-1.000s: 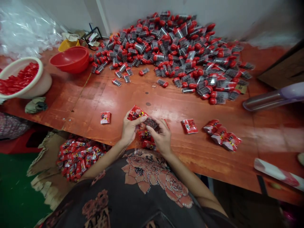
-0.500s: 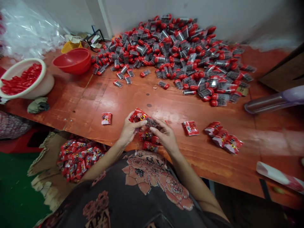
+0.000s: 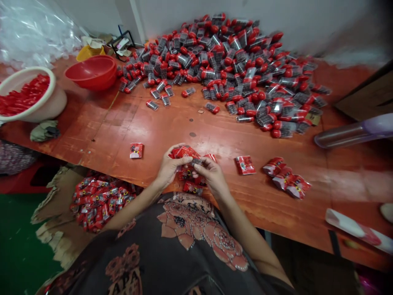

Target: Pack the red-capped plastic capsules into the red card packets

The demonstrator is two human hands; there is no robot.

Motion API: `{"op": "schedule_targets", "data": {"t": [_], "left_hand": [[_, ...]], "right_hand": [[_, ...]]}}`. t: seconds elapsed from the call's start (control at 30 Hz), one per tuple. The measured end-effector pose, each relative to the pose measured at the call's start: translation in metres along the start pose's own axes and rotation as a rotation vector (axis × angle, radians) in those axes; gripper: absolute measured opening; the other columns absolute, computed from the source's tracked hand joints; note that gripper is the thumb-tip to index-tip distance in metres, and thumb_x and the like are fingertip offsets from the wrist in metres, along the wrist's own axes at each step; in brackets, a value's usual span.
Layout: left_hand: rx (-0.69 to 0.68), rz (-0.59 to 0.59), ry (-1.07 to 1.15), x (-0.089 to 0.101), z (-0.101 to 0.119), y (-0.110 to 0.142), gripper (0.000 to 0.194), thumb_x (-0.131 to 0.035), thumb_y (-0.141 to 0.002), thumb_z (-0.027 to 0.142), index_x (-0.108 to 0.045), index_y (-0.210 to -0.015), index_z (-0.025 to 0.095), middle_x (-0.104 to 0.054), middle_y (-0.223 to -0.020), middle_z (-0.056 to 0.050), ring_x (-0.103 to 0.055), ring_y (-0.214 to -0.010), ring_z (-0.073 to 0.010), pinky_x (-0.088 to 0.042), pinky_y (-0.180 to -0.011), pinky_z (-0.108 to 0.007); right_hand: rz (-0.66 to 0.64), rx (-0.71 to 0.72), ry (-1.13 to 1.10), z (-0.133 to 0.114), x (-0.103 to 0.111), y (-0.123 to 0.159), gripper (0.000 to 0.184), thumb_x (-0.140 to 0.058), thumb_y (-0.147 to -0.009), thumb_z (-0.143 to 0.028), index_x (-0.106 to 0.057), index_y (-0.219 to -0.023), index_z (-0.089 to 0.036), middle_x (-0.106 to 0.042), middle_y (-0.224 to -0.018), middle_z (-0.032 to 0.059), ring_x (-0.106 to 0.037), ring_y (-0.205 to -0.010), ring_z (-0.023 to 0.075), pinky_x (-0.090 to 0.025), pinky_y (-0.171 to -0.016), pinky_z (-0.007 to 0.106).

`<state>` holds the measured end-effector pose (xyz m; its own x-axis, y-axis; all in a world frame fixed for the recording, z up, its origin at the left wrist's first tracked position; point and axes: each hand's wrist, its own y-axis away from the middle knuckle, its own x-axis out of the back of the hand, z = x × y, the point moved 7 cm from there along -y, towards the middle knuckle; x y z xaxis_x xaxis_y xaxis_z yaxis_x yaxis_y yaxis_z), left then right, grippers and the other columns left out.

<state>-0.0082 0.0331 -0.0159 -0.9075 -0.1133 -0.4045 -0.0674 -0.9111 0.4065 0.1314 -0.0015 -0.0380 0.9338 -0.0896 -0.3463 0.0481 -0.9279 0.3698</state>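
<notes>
Close to my body, above the table's front edge, both hands meet at a red printed packet (image 3: 185, 151). My left hand (image 3: 168, 167) is closed round its left side, thumb on top. My right hand (image 3: 214, 175) pinches the dark end at its right, partly hidden by the fingers. More red packets (image 3: 193, 187) lie just beneath my hands. A flat red packet (image 3: 136, 150) lies to the left and another flat packet (image 3: 245, 165) to the right. Farther right, puffed red packets (image 3: 287, 178) sit bunched together.
A large heap of clear tubes with red caps (image 3: 215, 61) covers the back of the table. A white tub (image 3: 58, 100) of red pieces and a red bowl (image 3: 92, 73) stand left. Below is a carton (image 3: 49, 205) of red packets. A purple-clear cylinder (image 3: 353, 131) lies right.
The packet between my hands has tipped flatter and its printed face has turned. My right fingers have curled in closer to its end. The view has shifted slightly.
</notes>
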Motion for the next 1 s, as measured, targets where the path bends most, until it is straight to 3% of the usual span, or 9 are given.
{"op": "schedule_targets", "data": {"t": [0.13,0.2,0.3,0.43,0.53,0.63,0.7,0.83,1.0], "left_hand": [[0.020,0.022,0.024,0.004,-0.003,-0.003,0.057,-0.087,-0.052,0.016,-0.065,-0.104,0.021,-0.067,-0.085,0.000,-0.060,-0.060,-0.0099,-0.048,-0.051,-0.022],[0.031,0.014,0.039,0.004,-0.005,-0.004,0.056,-0.086,-0.052,0.016,-0.065,-0.103,0.021,-0.067,-0.084,0.000,-0.060,-0.060,-0.0097,-0.048,-0.053,-0.022],[0.052,-0.009,0.055,0.001,-0.010,-0.003,0.052,-0.086,-0.052,0.016,-0.065,-0.100,0.020,-0.067,-0.082,-0.001,-0.059,-0.060,-0.0097,-0.047,-0.053,-0.022],[0.077,-0.032,0.061,-0.002,-0.019,-0.004,0.049,-0.086,-0.053,0.015,-0.066,-0.097,0.018,-0.067,-0.080,-0.001,-0.059,-0.059,-0.0101,-0.046,-0.051,-0.022],[0.102,-0.016,0.118,0.006,-0.022,-0.011,0.048,-0.084,-0.057,0.014,-0.065,-0.101,0.019,-0.070,-0.089,-0.004,-0.064,-0.066,-0.0131,-0.050,-0.056,-0.024],[0.106,0.022,0.231,0.022,-0.016,-0.021,0.046,-0.079,-0.063,0.010,-0.064,-0.106,0.017,-0.071,-0.104,-0.011,-0.069,-0.086,-0.0202,-0.055,-0.073,-0.031],[0.116,0.021,0.276,0.027,-0.012,-0.027,0.047,-0.075,-0.065,0.006,-0.063,-0.109,0.016,-0.071,-0.106,-0.013,-0.069,-0.095,-0.0240,-0.055,-0.079,-0.034],[0.152,0.024,0.287,0.014,-0.012,-0.033,0.043,-0.074,-0.065,0.006,-0.065,-0.106,0.017,-0.073,-0.098,-0.010,-0.070,-0.089,-0.0234,-0.056,-0.077,-0.036],[0.090,0.092,0.303,-0.004,-0.013,-0.047,0.036,-0.080,-0.057,0.008,-0.068,-0.090,0.014,-0.072,-0.078,-0.004,-0.068,-0.067,-0.0148,-0.056,-0.066,-0.026]], "right_hand": [[-0.011,0.094,0.140,-0.006,0.002,0.002,0.041,-0.076,-0.069,-0.031,-0.067,-0.110,-0.030,-0.067,-0.091,0.0002,-0.062,-0.069,0.0139,-0.056,-0.061,0.030],[0.006,0.142,0.207,-0.010,0.005,0.002,0.034,-0.071,-0.075,-0.032,-0.068,-0.109,-0.031,-0.068,-0.101,0.0014,-0.064,-0.077,0.0151,-0.057,-0.068,0.032],[0.063,0.193,0.267,-0.013,0.009,0.002,0.022,-0.070,-0.077,-0.032,-0.071,-0.099,-0.028,-0.068,-0.098,0.0018,-0.064,-0.086,0.0174,-0.057,-0.077,0.036],[0.086,0.147,0.230,-0.009,0.010,-0.001,0.018,-0.071,-0.075,-0.033,-0.069,-0.091,-0.025,-0.070,-0.090,0.0013,-0.065,-0.078,0.0163,-0.057,-0.073,0.035],[0.096,0.064,0.233,-0.007,0.023,-0.003,0.021,-0.072,-0.073,-0.036,-0.068,-0.089,-0.024,-0.070,-0.082,0.0008,-0.062,-0.065,0.0147,-0.055,-0.064,0.033],[0.077,0.036,0.410,-0.015,0.040,-0.004,0.024,-0.072,-0.071,-0.038,-0.070,-0.089,-0.023,-0.068,-0.075,0.0007,-0.060,-0.062,0.0156,-0.052,-0.061,0.034],[0.090,0.123,0.615,-0.030,0.045,-0.005,0.026,-0.074,-0.070,-0.039,-0.073,-0.091,-0.024,-0.068,-0.080,0.0017,-0.059,-0.066,0.0167,-0.051,-0.066,0.036],[0.124,0.371,0.827,-0.057,0.021,-0.015,0.026,-0.069,-0.078,-0.040,-0.072,-0.102,-0.028,-0.067,-0.095,0.0042,-0.059,-0.072,0.0179,-0.050,-0.073,0.036],[-0.014,0.442,0.764,-0.051,-0.019,-0.047,0.035,-0.058,-0.085,-0.026,-0.061,-0.120,-0.029,-0.070,-0.102,0.0015,-0.065,-0.084,0.0184,-0.052,-0.078,0.032]]}}
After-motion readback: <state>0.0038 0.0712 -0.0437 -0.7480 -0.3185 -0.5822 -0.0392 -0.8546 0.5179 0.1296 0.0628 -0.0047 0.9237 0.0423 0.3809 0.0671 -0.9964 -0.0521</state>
